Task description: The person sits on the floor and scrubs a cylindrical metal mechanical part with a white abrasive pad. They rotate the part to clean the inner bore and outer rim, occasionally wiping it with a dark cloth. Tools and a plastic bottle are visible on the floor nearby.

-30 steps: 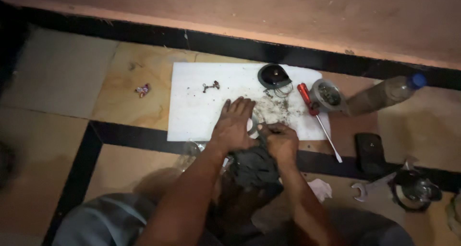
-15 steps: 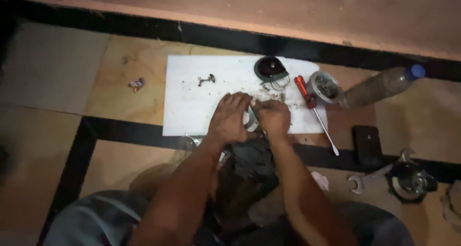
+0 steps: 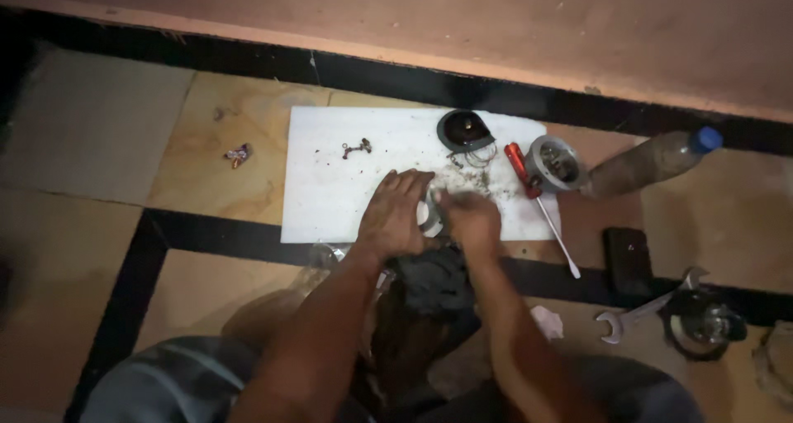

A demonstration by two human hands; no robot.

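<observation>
My left hand [image 3: 395, 215] lies palm down at the near edge of the white sheet [image 3: 330, 183], fingers together and curled over a small pale ring-shaped part [image 3: 429, 216]. My right hand [image 3: 469, 218] is closed around the same part from the other side, so both hands grip it between them. Only a sliver of the part shows in the gap: light grey, curved, with a dull metallic look. My fingers cover the rest, and I cannot tell its full shape.

Just below my hands a dark rag [image 3: 434, 278] sits bunched over my lap, touching my wrists.

On the sheet beyond my hands lies a scatter of grit and small wire bits [image 3: 471, 160]. A black round cap [image 3: 464, 130] sits at the far edge, and a little bent metal piece [image 3: 357, 148] lies to its left, well apart. A red-handled screwdriver [image 3: 529, 183] lies along the sheet's right edge, its shaft pointing towards me. Beside it stands a round metal housing [image 3: 555, 163], and past that a dusty bottle [image 3: 648, 163] with a blue cap lies on its side.

On the floor to my right rest a dark phone [image 3: 628, 262], a wrench [image 3: 640, 311] and a round dark part [image 3: 702, 324]. A small twisted scrap [image 3: 237, 154] lies on the tile left of the sheet.
</observation>
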